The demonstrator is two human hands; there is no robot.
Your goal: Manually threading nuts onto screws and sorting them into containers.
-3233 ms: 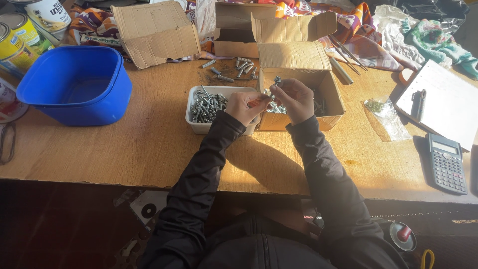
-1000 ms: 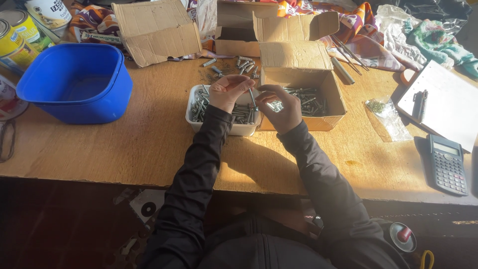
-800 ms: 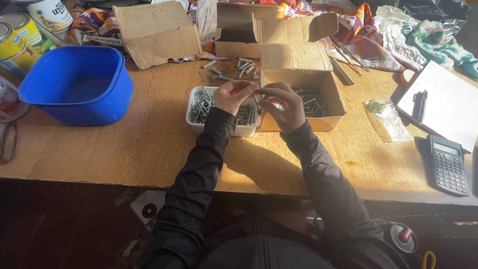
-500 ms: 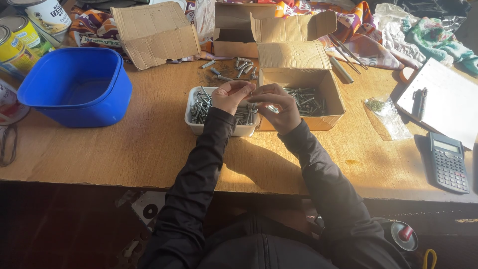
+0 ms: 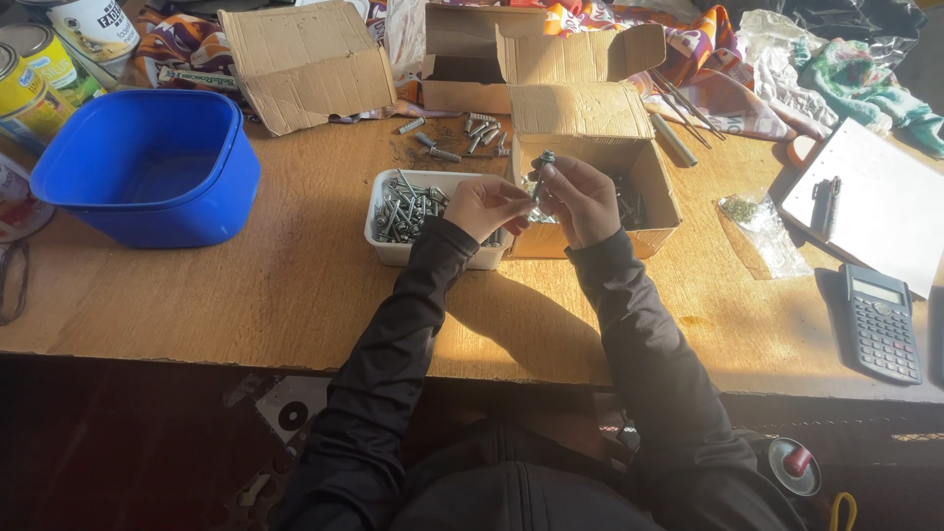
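Pinching bolt (image 5: 542,169) between both hands (upright), above box (image 5: 657,202)

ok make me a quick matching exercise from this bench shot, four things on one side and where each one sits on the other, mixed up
Things:
1. blue tub
2. calculator
3. white tray of bolts
4. bolt

Places:
A. far right of the table, near its front edge
B. held up between both hands
C. left part of the table
D. just left of the open cardboard box, under the left hand

Pairs: 1-C, 2-A, 3-D, 4-B
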